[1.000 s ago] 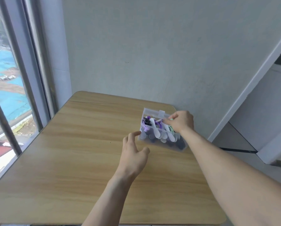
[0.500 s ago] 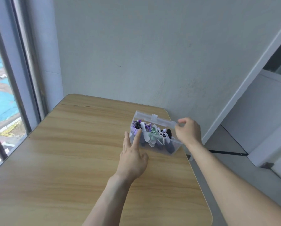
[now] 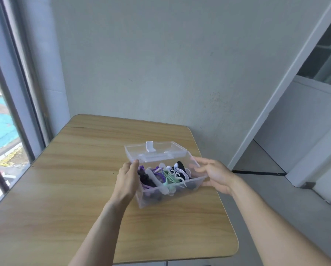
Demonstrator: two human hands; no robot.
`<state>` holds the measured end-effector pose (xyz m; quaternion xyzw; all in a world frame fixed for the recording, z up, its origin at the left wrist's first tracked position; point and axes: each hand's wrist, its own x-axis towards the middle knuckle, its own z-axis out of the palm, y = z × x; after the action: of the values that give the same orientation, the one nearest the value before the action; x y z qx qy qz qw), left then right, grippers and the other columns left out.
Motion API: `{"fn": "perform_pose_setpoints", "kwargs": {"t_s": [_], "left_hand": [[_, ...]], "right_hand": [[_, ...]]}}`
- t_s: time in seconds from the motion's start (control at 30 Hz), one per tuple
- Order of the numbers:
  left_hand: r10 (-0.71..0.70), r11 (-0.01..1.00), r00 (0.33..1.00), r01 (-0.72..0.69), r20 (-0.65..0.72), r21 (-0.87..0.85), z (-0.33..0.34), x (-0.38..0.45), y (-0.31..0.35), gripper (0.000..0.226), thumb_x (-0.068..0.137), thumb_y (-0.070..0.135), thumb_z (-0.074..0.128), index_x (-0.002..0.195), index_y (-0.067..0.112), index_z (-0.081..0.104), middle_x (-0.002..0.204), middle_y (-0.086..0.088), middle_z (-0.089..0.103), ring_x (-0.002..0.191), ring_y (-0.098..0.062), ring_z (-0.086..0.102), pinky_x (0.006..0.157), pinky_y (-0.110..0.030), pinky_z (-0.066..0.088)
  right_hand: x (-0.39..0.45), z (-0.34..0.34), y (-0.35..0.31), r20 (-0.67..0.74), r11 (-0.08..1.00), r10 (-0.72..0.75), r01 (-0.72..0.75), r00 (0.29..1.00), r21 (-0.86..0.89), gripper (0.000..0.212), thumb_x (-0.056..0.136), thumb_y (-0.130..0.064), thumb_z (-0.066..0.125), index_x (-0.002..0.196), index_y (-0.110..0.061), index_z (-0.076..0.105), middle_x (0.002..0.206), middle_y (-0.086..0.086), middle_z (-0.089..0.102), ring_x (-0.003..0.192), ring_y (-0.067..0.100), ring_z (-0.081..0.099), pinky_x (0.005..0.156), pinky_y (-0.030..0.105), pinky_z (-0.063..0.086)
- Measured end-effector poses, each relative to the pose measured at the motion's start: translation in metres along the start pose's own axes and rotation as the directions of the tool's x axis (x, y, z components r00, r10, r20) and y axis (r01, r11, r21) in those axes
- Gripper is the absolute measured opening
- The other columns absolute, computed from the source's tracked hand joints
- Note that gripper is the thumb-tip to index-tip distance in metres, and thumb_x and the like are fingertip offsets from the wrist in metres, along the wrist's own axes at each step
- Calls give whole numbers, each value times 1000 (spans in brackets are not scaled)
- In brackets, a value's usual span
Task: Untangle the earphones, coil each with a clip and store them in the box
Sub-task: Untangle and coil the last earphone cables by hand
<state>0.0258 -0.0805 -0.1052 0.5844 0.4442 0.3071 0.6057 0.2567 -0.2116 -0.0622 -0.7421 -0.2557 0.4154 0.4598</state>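
Clear plastic box (image 3: 166,194), now drawn nearer on the wooden table (image 3: 80,189) with its lid (image 3: 155,152) swung back, gripped at either end by left hand (image 3: 127,181) and right hand (image 3: 215,177); the tangled earphones (image 3: 164,176) inside appear ready for removal.

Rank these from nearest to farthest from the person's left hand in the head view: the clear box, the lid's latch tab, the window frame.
From the left hand:
1. Clear box: touching it, the hand is on its left end.
2. Latch tab: on the raised lid, up and to the hand's right.
3. Window frame: far off to the left, beyond the table edge.
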Motion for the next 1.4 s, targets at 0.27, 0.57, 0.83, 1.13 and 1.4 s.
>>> {"fn": "perform_pose_setpoints", "kwargs": {"t_s": [0.27,0.57,0.83,1.13,1.4], "left_hand": [[79,917,983,-6,168,-400,-21,-12,10,34,105,5,42,125,25,61,108,20,72,102,1,66,65,-6,49],[42,668,956,189,290,-719,-32,-6,5,65,98,63,31,138,19,57,138,-2,62,127,-22,53,117,-44,29],[121,881,950,31,288,-473,-36,-19,16,30,97,46,50,98,21,67,120,-3,61,107,-25,62,84,-38,48],[274,866,959,-277,68,416,-28,-44,40,51,97,20,55,147,30,46,141,-21,39,132,-37,44,109,-41,39],[109,863,980,-178,169,472,-4,-62,38,78,98,47,51,159,29,7,128,-14,61,119,-34,55,94,-39,48]], "right_hand": [[-8,10,18,33,903,55,-64,998,424,57,103,-57,32,134,-17,60,134,7,65,128,27,57,93,52,50],[-22,17,20,20,683,138,-110,990,722,77,99,-68,27,137,-4,51,122,24,68,119,36,62,100,51,47],[-31,31,23,-94,712,118,-19,989,702,73,97,-69,32,117,-6,64,115,20,71,113,34,63,97,48,50],[-57,49,-2,-279,696,-712,595,644,-402,31,96,-29,53,117,-16,72,121,-6,67,117,7,58,100,19,42],[-76,65,-6,171,428,-672,566,721,-705,35,102,-5,44,127,-12,67,138,3,61,134,11,47,98,-5,18]]}}
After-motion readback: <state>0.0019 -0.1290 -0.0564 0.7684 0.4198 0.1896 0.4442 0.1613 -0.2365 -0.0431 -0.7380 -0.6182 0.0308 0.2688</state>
